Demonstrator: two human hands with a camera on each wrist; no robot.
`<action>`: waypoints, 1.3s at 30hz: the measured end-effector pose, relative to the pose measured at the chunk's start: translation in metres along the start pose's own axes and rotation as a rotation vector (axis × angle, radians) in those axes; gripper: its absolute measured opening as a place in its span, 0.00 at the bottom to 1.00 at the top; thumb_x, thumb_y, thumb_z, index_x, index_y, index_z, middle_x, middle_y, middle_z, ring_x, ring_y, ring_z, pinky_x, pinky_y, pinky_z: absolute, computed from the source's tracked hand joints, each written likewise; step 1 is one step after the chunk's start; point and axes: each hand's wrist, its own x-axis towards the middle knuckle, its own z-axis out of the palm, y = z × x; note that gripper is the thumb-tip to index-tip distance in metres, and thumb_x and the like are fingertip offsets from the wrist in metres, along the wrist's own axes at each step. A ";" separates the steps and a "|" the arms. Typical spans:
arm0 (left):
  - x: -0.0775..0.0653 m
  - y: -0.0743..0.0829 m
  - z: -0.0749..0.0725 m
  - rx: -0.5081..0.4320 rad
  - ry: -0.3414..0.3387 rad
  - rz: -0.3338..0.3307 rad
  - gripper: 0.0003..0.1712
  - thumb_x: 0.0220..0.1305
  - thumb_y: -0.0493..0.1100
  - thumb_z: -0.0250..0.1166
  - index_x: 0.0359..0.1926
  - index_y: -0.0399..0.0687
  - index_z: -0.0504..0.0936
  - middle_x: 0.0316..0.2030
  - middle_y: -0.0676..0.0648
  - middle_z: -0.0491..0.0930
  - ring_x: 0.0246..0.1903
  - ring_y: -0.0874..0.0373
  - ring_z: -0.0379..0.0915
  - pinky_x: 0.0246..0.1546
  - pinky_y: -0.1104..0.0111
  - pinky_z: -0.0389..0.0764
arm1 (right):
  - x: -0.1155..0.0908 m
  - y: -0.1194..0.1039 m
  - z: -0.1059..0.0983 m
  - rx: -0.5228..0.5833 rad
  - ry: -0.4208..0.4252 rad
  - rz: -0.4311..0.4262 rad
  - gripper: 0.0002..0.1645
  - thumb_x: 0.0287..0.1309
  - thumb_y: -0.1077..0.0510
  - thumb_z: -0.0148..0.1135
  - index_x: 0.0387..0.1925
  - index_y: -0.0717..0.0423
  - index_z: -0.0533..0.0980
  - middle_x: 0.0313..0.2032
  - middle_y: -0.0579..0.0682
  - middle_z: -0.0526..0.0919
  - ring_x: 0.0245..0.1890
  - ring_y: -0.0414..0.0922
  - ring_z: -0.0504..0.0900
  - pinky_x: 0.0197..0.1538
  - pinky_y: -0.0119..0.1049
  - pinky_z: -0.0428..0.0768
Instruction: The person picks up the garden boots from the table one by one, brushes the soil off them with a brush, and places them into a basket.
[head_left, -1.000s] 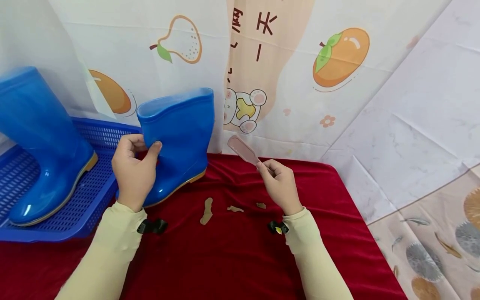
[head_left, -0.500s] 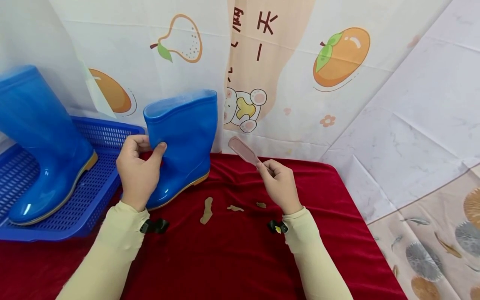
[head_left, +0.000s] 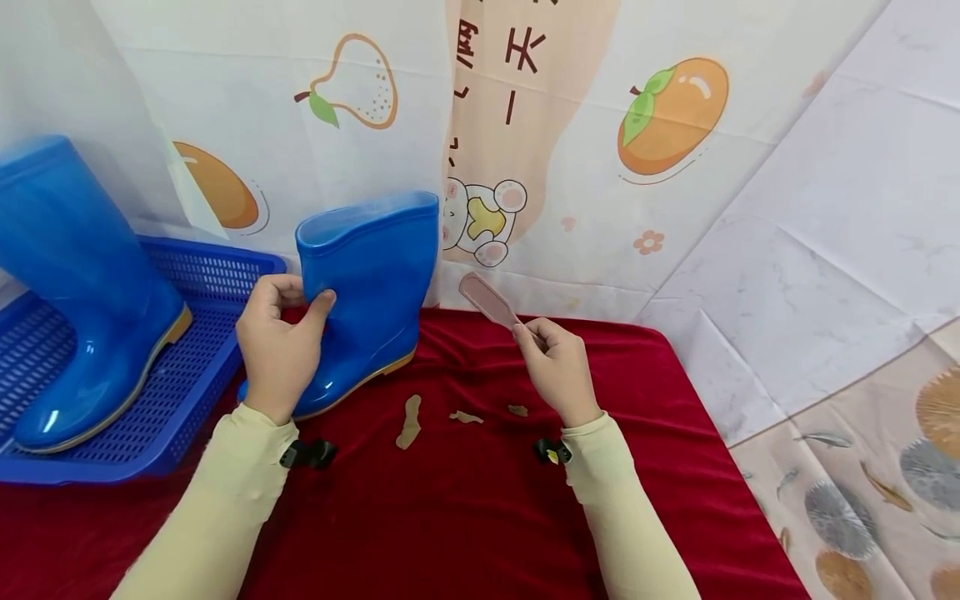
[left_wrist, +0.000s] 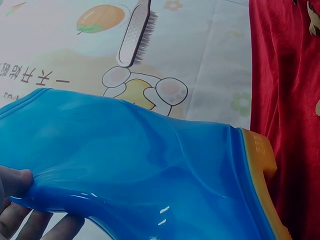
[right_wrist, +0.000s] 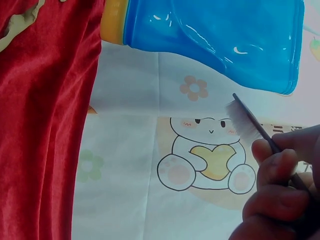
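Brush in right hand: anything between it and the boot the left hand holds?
Nothing visible. The brush in the right hand is apart from the boot held by the left hand, open space between.

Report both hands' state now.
Left hand: gripping the blue boot by its shaft.
Right hand: gripping the brush by its handle.

A makeshift staged work corner, more home set-up than workshop: a bench draped in red velvet stands against walls hung with cartoon-print sheets showing fruit, a bear and Chinese characters. A marble-pattern covering lines the right side. A blue plastic crate holds a blue rubber boot at the bench's left end.
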 end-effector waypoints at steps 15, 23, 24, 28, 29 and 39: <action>-0.002 0.004 -0.006 -0.008 0.010 0.011 0.15 0.66 0.39 0.73 0.47 0.34 0.80 0.38 0.63 0.78 0.42 0.65 0.76 0.39 0.76 0.77 | 0.000 0.003 0.008 -0.014 -0.021 0.047 0.15 0.72 0.53 0.63 0.27 0.52 0.82 0.15 0.45 0.69 0.15 0.38 0.61 0.20 0.33 0.62; 0.016 0.017 -0.017 -0.073 0.121 0.085 0.14 0.64 0.38 0.73 0.44 0.31 0.81 0.35 0.59 0.80 0.36 0.65 0.78 0.37 0.74 0.76 | -0.001 0.007 0.012 -0.023 -0.016 0.055 0.15 0.72 0.52 0.64 0.27 0.52 0.82 0.15 0.45 0.69 0.16 0.40 0.62 0.20 0.32 0.62; 0.020 0.019 -0.021 -0.084 0.141 0.091 0.13 0.64 0.37 0.73 0.43 0.32 0.82 0.35 0.58 0.80 0.33 0.65 0.79 0.36 0.75 0.77 | -0.001 0.007 0.012 -0.022 -0.014 0.051 0.15 0.72 0.52 0.64 0.27 0.52 0.82 0.15 0.45 0.69 0.16 0.40 0.62 0.20 0.32 0.62; 0.038 0.026 -0.040 -0.092 0.219 0.128 0.08 0.64 0.37 0.73 0.39 0.38 0.82 0.33 0.58 0.81 0.29 0.67 0.78 0.33 0.77 0.78 | 0.001 0.007 0.010 -0.016 -0.024 0.037 0.16 0.73 0.51 0.63 0.28 0.52 0.82 0.15 0.45 0.69 0.16 0.39 0.62 0.21 0.33 0.63; 0.042 0.028 -0.045 -0.093 0.236 0.137 0.08 0.64 0.37 0.73 0.38 0.39 0.82 0.33 0.59 0.80 0.27 0.67 0.78 0.31 0.77 0.79 | 0.002 0.007 0.009 -0.021 -0.026 0.035 0.17 0.73 0.50 0.63 0.28 0.52 0.83 0.16 0.45 0.70 0.16 0.39 0.62 0.21 0.33 0.63; 0.082 0.046 -0.086 0.016 0.379 0.003 0.15 0.68 0.36 0.66 0.31 0.53 0.68 0.28 0.55 0.65 0.25 0.66 0.69 0.31 0.79 0.79 | 0.003 0.010 -0.003 -0.053 -0.019 0.044 0.15 0.72 0.51 0.64 0.28 0.52 0.82 0.16 0.45 0.70 0.17 0.42 0.63 0.22 0.33 0.63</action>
